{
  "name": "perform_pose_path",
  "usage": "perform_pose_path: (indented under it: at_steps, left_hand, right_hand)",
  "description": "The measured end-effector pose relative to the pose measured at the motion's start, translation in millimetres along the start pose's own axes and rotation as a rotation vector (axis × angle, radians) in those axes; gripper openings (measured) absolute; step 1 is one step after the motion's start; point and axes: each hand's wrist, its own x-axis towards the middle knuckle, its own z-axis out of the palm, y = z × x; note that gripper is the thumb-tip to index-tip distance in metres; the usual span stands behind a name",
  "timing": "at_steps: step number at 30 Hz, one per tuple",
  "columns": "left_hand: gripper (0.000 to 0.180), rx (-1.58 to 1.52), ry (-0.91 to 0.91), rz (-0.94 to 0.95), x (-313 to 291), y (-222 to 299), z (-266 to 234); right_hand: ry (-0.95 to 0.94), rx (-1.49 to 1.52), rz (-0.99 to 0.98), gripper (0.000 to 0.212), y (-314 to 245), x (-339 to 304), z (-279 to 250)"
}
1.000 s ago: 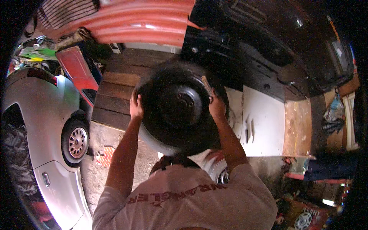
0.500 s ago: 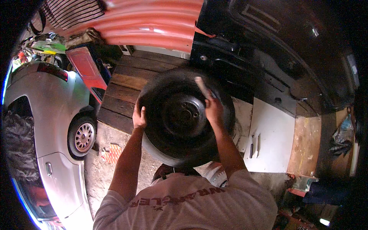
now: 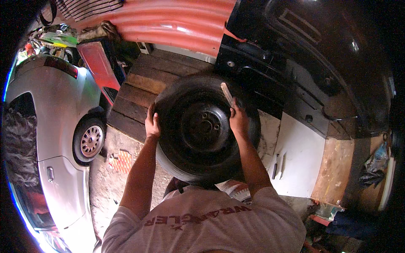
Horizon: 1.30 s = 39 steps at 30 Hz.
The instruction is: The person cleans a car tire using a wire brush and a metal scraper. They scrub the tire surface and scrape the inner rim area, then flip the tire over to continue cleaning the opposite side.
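Observation:
A black tyre on a dark steel wheel (image 3: 192, 162) stands in front of me, its rim face toward me. My left hand (image 3: 152, 123) presses on the tyre's left side, thumb up, fingers curled around the edge and partly hidden. Closed in my right hand (image 3: 239, 120) is a pale, flat, narrow strip (image 3: 226, 92), its free end pointing up across the upper right sidewall. That hand rests against the right part of the tyre. I cannot tell what kind of tool the strip is.
A silver car (image 3: 63, 164) stands at the left, by a red panel (image 3: 95, 63). Dark planks (image 3: 135, 101) lie behind the wheel. A large black vehicle panel (image 3: 303, 84) fills the upper right. On a white board (image 3: 299, 156) lie a black-handled tool (image 3: 275, 168) and a slim tool (image 3: 282, 165).
The strip in my right hand shows more sharply and sits slightly further right in view. Both hands stay on the wheel. The surroundings have shifted a little in the picture.

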Motion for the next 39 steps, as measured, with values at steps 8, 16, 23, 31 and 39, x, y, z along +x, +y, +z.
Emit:
perform_pose_path:
  at_steps: [8, 16, 23, 31, 39]
  left_hand:
    - [0.063, -0.078, 0.01, 0.035, 5, -2, 4]
    - [0.067, -0.192, 0.024, 0.074, 1, -9, 0]
    - [0.056, -0.362, 0.134, -0.015, 11, -14, 2]
    - [0.056, -0.574, 0.3, -0.22, -31, -36, -12]
    - [0.057, -0.577, 0.312, -0.216, -42, -51, -12]
  right_hand:
    - [-0.111, 0.069, -0.209, 0.049, -33, 14, 52]
    - [-0.038, 0.066, -0.084, 0.046, -29, 8, 28]
    - [-0.179, 0.252, -0.394, 0.048, -74, -1, 78]
    - [0.044, 0.246, -0.105, 0.045, -26, 2, 58]
    - [-0.39, 0.104, -0.321, 0.053, -92, -29, 79]
